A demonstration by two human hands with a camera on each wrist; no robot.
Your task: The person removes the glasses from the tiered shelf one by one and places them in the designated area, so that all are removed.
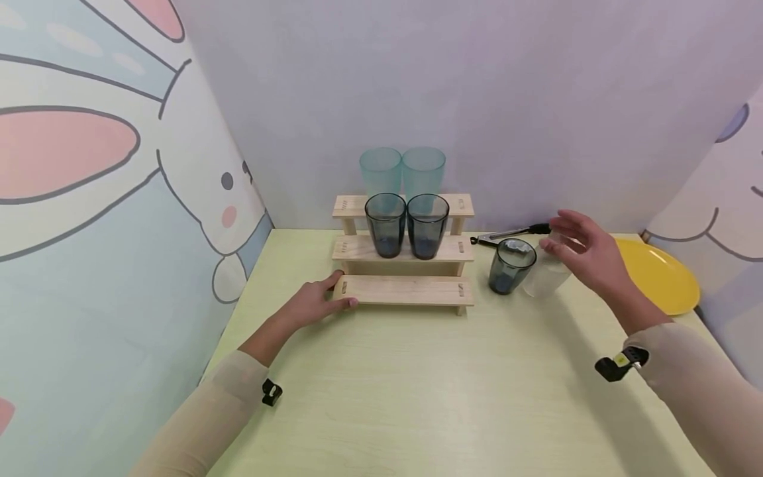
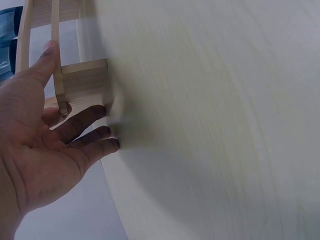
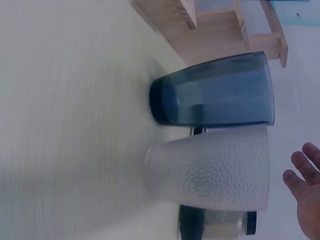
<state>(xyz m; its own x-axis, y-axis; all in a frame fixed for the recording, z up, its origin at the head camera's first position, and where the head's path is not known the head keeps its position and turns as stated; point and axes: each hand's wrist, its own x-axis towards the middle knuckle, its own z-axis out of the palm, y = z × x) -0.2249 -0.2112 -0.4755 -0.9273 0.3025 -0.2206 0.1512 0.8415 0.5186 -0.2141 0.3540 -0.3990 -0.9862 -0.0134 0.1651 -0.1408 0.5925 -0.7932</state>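
At the left end of the stepped wooden rack [image 1: 405, 289], my left hand [image 1: 312, 301] pinches the lowest board between thumb and index finger. The left wrist view shows that board [image 2: 59, 82] in its grasp, the other fingers extended beside the rack's leg. My right hand [image 1: 590, 255] hovers over a clear textured cup [image 1: 545, 273]. In the right wrist view its fingers [image 3: 305, 167] are apart from the rim of that cup [image 3: 210, 170]. A dark grey cup [image 1: 511, 266] stands upright just left of the clear one, also by the rack.
Two dark grey cups [image 1: 386, 228] stand on the middle step. Two teal cups [image 1: 381, 169] are on the top step. Behind the right-hand cups lies a black-handled metal utensil [image 1: 518, 231], partly hidden. A yellow plate [image 1: 661, 278] sits at the table's right edge, against the wall.
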